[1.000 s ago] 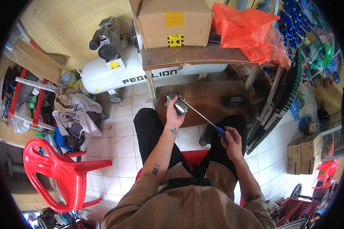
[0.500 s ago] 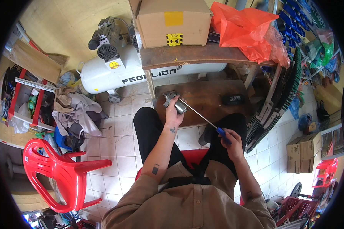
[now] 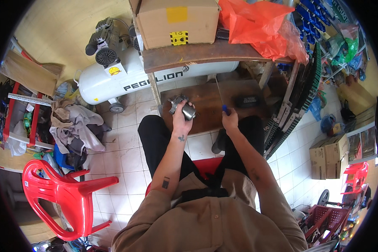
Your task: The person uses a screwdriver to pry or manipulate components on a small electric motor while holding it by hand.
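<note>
A silvery metal part with a round can-shaped body [image 3: 189, 112] and a bulkier bracketed end sits in my left hand [image 3: 181, 119], whose fingers wrap round it. My right hand [image 3: 230, 119] grips the blue handle of a long-shafted screwdriver [image 3: 225, 109]. Its thin shaft points away from me over the low brown board, apart from the metal part. On that board [image 3: 206, 122], to the right of the screwdriver, lies a flat black object [image 3: 247, 101] whose kind I cannot make out.
A white air compressor [image 3: 109, 84] stands behind, at the far left. The wooden table [image 3: 172, 61] carries a cardboard box [image 3: 176, 21] and an orange plastic bag [image 3: 252, 29]. Long black toothed rails [image 3: 300, 101] lean at right. At left are a red chair [image 3: 67, 189] and piled cloths [image 3: 73, 126].
My right hand has drawn the screwdriver away from the metal part and swung its tip to point forward. The left hand keeps hold of the part. The whole view has shifted slightly.
</note>
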Tool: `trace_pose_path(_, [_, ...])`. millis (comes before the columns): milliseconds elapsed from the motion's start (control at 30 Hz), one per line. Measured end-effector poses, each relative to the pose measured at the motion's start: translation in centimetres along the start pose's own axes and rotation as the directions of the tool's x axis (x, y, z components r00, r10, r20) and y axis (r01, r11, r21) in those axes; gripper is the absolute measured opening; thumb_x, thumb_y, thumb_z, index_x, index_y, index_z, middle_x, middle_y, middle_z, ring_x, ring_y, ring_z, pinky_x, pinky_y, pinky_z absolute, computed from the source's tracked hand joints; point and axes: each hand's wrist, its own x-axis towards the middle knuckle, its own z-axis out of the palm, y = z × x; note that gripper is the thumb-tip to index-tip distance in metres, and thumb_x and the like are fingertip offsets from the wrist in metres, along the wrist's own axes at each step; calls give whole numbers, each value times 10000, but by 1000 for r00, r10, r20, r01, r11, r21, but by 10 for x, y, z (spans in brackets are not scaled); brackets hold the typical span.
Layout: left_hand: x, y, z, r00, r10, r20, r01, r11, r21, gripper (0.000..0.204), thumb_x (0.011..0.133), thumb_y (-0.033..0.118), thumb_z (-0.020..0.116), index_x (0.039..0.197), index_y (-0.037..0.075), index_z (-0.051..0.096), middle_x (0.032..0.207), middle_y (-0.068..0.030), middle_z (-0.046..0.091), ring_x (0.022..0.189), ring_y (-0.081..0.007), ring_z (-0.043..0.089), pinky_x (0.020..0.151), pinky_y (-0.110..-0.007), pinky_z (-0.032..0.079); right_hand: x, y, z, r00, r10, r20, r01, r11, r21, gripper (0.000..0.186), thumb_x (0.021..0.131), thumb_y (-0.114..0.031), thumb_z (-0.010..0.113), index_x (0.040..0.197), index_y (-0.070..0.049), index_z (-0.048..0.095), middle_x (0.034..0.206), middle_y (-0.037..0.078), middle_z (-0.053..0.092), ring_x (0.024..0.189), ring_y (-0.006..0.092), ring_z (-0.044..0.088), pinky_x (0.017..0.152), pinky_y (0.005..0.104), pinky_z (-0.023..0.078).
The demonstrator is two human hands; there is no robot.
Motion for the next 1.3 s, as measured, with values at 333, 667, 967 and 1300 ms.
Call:
trace_pose_path(333, [-3,-10,2,999,-47,10,47,999,19,181,888,77,675,1045,73,583,928,-41,628,822,-183,617,778,-357,543,54,105,43,975,-75,-207,11,955,-295,358,902,-49,613,1242,-5,512,1281,272,518,1218,437,493,1030,532,389])
trace_pose_path(667, [-7,-7,2,999,-29,-14,30,999,22,139,883,84,674,1001,74,601,925,-37,636,823,-184,622,790,-357,542,-4,-32,28,718,-695,-35,655,692,-302,335,861,-140,730,1179,-75,648,1175,194,569,1101,388,553,956,444,450])
trace_pose_path(967, [-6,-9,-6,984,-164,-65,170,981,92,217,871,180,708,1064,147,616,952,16,667,879,-132,654,806,-313,535,-17,-121,28,646,-661,381,681,725,104,188,841,-132,731,1018,-70,734,977,125,653,862,304,651,756,380,526])
trace_pose_path(1300, [-12,-2,8,988,-157,6,155,982,110,274,896,333,653,1084,133,641,1014,-19,676,928,-163,657,843,-328,529,-17,-133,22,569,-706,422,729,670,139,133,860,-91,710,972,-21,690,918,122,649,788,281,642,703,356,517])
